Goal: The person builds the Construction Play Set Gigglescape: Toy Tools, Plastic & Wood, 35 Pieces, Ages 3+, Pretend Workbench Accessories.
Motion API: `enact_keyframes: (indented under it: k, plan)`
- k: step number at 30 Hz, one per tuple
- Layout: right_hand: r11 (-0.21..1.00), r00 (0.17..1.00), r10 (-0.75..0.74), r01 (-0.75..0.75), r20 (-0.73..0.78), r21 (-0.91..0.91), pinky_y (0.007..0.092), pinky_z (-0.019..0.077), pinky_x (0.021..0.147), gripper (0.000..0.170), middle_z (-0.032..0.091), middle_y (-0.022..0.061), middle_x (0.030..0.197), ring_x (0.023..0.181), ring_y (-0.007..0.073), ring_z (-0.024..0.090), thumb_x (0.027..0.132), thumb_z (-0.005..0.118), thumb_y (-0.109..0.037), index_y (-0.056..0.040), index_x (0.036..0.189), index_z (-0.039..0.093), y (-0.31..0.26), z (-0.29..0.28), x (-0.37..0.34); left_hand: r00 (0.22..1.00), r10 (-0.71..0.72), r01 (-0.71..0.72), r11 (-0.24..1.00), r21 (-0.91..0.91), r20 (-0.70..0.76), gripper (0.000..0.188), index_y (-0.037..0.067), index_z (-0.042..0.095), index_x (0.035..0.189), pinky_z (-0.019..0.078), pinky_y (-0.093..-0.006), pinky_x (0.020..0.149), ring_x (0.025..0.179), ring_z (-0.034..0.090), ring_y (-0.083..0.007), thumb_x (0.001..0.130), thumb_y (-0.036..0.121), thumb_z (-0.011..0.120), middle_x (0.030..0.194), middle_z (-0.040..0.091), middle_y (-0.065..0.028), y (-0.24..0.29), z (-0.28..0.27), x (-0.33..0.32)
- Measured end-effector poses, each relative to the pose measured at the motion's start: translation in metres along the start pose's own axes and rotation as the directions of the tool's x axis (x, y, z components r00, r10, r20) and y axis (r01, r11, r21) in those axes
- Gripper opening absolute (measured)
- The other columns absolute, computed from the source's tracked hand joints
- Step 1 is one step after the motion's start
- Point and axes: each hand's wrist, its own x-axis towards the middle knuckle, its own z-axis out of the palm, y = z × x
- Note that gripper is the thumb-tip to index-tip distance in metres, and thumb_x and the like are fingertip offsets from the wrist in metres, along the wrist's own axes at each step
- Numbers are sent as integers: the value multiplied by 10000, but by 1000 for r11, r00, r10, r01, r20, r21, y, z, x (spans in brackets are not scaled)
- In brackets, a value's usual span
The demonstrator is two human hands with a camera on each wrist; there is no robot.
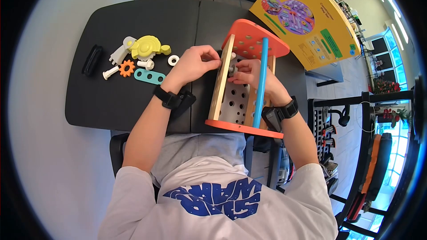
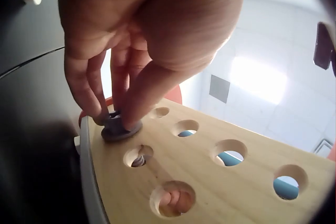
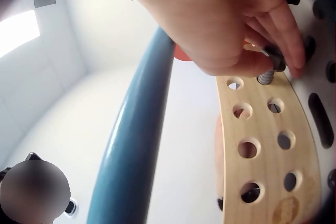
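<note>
Toolbox (image 1: 237, 98) sits at 3 o'clock on the dark table (image 1: 106, 106), red ends at its 12 and 6, wooden sides at 9 and 3. Yellow carton (image 1: 307, 35) is just beyond, toward the box's 1 o'clock. Blue handle (image 1: 261, 80) runs 12 to 6 above the box, on its 3 o'clock half. Side panel (image 1: 219, 93) at 9 o'clock has rows of round holes and a hand on each face. Left hand (image 1: 198, 62) outside at 10 o'clock, pinching; right hand (image 1: 250, 72) inside the box, pinching too, items listed last. Loose on the table toward 9 to 10 o'clock: yellow snail-shaped piece (image 1: 147, 46), teal strip (image 1: 143, 75), black item (image 1: 92, 60) farthest out (can't tell what), orange gear (image 1: 123, 68), white bolt (image 1: 111, 72), white ring (image 1: 170, 62) nearest the box. Gray bolt (image 2: 113, 133): flanged head in left fingers at the outer face, near the panel's edge. Threaded shaft (image 3: 265, 78) shows at a hole on the inner face. Dark gray piece (image 3: 278, 64) at the shaft's end is in right fingers; mostly covered, can't tell if it's a nut.
</note>
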Motion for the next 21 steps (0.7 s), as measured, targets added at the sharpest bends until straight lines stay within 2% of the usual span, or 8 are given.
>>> enact_keyframes:
  k: [4, 6, 9, 11, 13, 16, 19, 21]
  plan:
    - [998, 999, -19, 22, -47, 60, 301, 621, 788, 273, 716, 190, 1002, 932, 223, 747, 980, 615, -68, 100, 1184, 549, -4, 3, -4, 999, -7, 8, 1000, 13, -42, 141, -12, 664, 1000, 550, -274, 786, 843, 676, -119, 960, 123, 671, 877, 698, -55, -4, 4, 3]
    - [996, 998, -10, 15, -67, 83, 309, 623, 773, 261, 717, 192, 997, 917, 227, 749, 986, 618, -81, 81, 1172, 533, -4, 3, -3, 984, -175, 176, 981, 82, -19, 201, -19, 666, 1001, 542, -267, 711, 779, 674, -117, 999, 181, 640, 850, 702, -59, 0, 3, 4]
    - [1000, 998, -1, 3, -66, 29, 310, 623, 732, 232, 720, 195, 974, 876, 231, 753, 1007, 607, -113, 45, 1147, 510, -4, 1, -3, 966, -241, 242, 970, 4, 97, 235, -21, 666, 1010, 528, -253, 660, 720, 667, -117, 1022, 208, 612, 833, 703, -58, 2, 0, 3]
    - [1000, 997, 16, -17, -72, -5, 298, 617, 709, 243, 724, 195, 952, 848, 228, 755, 1013, 605, -126, 45, 1163, 520, -4, 1, -2, 990, -117, 119, 993, -25, 82, 273, -49, 680, 986, 533, -257, 615, 686, 692, -134, 1008, 216, 619, 803, 717, -86, -4, 0, 3]
    - [1000, 997, 6, -7, -77, -10, 289, 611, 700, 245, 730, 186, 934, 853, 222, 755, 1022, 597, -149, 55, 1148, 547, -1, 2, 0, 991, -107, 108, 994, -19, 79, 226, -49, 675, 987, 544, -273, 638, 694, 691, -142, 996, 173, 631, 814, 717, -92, -6, -3, 1]
    - [999, 994, 17, -21, -111, -33, 289, 610, 707, 285, 736, 170, 936, 844, 207, 753, 1029, 594, -197, 73, 1120, 607, 0, 1, 2, 990, -66, 77, 993, -89, 123, 92, -20, 637, 1021, 550, -269, 747, 825, 679, -131, 953, 39, 657, 934, 710, -81, -3, -4, 0]
    - [998, 996, 19, -23, -84, -51, 291, 608, 725, 322, 740, 153, 942, 840, 202, 751, 1017, 603, -224, 83, 1087, 668, -3, 1, -1, 996, -5, 7, 1000, -24, 86, 115, -19, 630, 1020, 554, -275, 794, 860, 684, -138, 917, 6, 675, 952, 709, -83, -2, -4, -1]
    - [995, 1000, 9, -8, 7, -101, 287, 592, 797, 337, 736, 152, 970, 888, 190, 733, 1015, 607, -216, 97, 1124, 669, -2, 0, 0, 995, -36, 35, 999, 9, 89, 127, -14, 635, 1008, 553, -286, 829, 904, 689, -146, 892, -8, 686, 978, 708, -82, 4, -4, -3]
